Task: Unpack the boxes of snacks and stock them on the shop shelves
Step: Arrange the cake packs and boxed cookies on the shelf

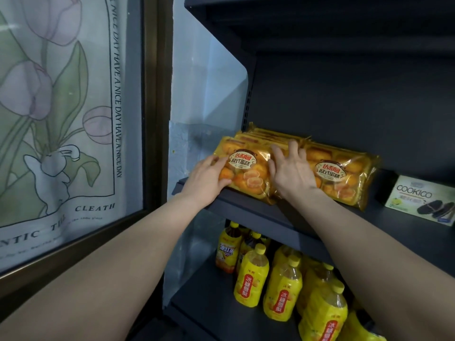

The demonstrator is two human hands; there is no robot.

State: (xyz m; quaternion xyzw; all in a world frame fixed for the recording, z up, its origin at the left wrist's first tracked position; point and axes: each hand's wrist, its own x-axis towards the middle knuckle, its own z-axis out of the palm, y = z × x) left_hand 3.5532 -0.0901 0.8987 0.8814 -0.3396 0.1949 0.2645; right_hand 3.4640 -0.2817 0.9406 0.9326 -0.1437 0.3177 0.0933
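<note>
Several yellow packs of small cakes lie on a dark shelf [246, 207]. The left stack of cake packs [246, 168] sits at the shelf's left end, with a second stack of cake packs [342, 173] beside it to the right. My left hand [209, 178] grips the left edge of the left stack's top pack. My right hand [290, 168] lies flat, fingers spread, across the seam between the two stacks. Both forearms reach up from below.
A green COOKICO biscuit box [421, 200] stands further right on the same shelf. Yellow drink bottles [283, 281] fill the shelf below. A dark shelf [295, 11] hangs overhead. A window frame [155, 94] with a flower-print curtain [61, 107] is close on the left.
</note>
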